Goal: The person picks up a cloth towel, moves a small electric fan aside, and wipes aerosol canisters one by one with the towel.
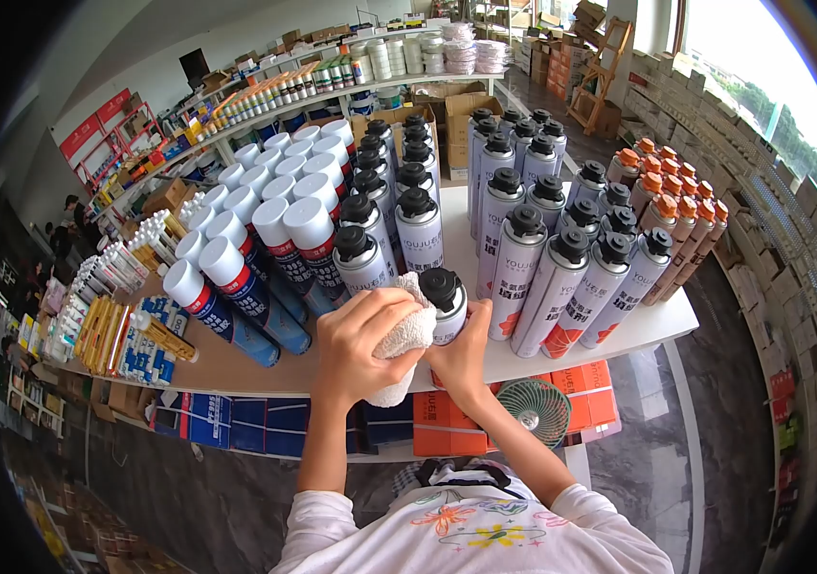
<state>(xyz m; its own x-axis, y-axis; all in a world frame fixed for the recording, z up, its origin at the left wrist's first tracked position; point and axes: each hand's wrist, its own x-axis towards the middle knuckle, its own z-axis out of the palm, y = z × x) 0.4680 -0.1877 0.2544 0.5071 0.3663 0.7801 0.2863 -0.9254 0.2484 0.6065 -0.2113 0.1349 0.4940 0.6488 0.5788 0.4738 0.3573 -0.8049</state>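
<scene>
My left hand (360, 344) is closed round a bunched white cloth (406, 337). The cloth presses near the top left side of a foam sealant can (447, 325) with a black top. Fingers of my right hand (463, 352) grip this can from the right, and it stands about upright at the table's front edge. Behind it are more grey foam cans (418, 225) with black tops, in rows. White-capped blue spray cans (226, 263) stand to the left. Another group of grey cans (561, 277) with red print stands close on the right.
Orange-topped cans (681, 187) fill the table's right end. Yellow and white tubes (107, 330) lie at its left. Below are orange boxes (447, 421), blue boxes (265, 421) and a green fan (533, 411). Stocked shelves (293, 100) and a wooden ladder (603, 77) stand behind.
</scene>
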